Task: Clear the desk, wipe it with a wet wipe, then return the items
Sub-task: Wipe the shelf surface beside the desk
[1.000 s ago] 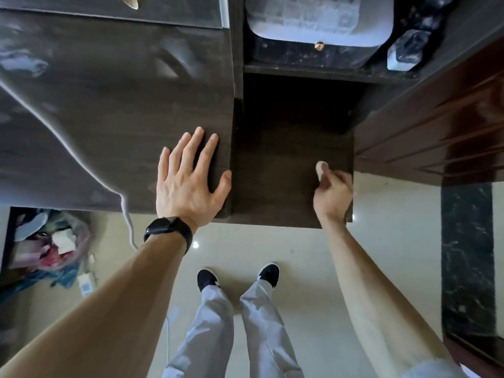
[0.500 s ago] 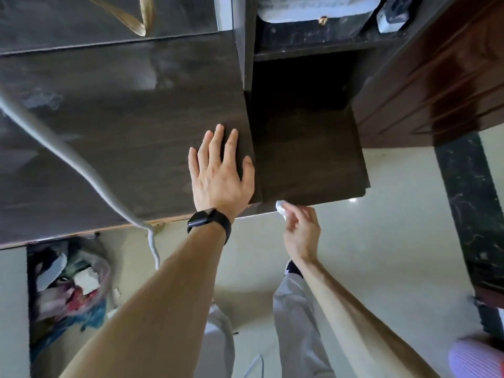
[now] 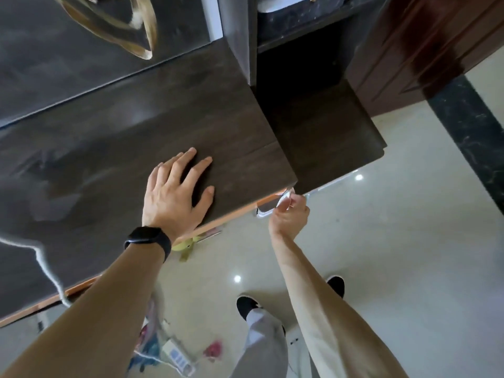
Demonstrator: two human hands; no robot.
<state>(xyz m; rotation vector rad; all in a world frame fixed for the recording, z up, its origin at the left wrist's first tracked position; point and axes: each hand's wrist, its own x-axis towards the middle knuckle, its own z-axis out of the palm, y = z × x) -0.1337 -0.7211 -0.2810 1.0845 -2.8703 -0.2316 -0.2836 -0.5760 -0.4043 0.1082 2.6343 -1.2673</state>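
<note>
Nearest, two black shoes [image 3: 246,305] stood on the pale glossy floor [image 3: 395,255], which lay open to the right and ahead as far as a dark marble strip [image 3: 469,132]. Under the tabletop's near edge, at the left, a white power strip [image 3: 178,360] lay among blurred coloured clutter. A grey cable [image 3: 46,266] hung over that edge at the far left.

The left hand [image 3: 177,192], with a black watch [image 3: 147,241] at the wrist, lay flat on the dark wood tabletop [image 3: 122,137] just inside its near edge, its grip spread and holding nothing. To its right, the right hand [image 3: 289,216] was off the tabletop, just below the near right corner. Its grip pinched a blurred whitish wipe [image 3: 286,196], and the wipe touched the edge at that corner.

The tabletop surface around the left hand showed bare wood, left and far. Right of the corner sat a lower, darker shelf [image 3: 327,137], its near edge jutting over the floor. Beyond it rose a reddish wood panel [image 3: 409,50]. At the far left, the tabletop met a dark glossy back surface [image 3: 54,64] along a straight line.
</note>
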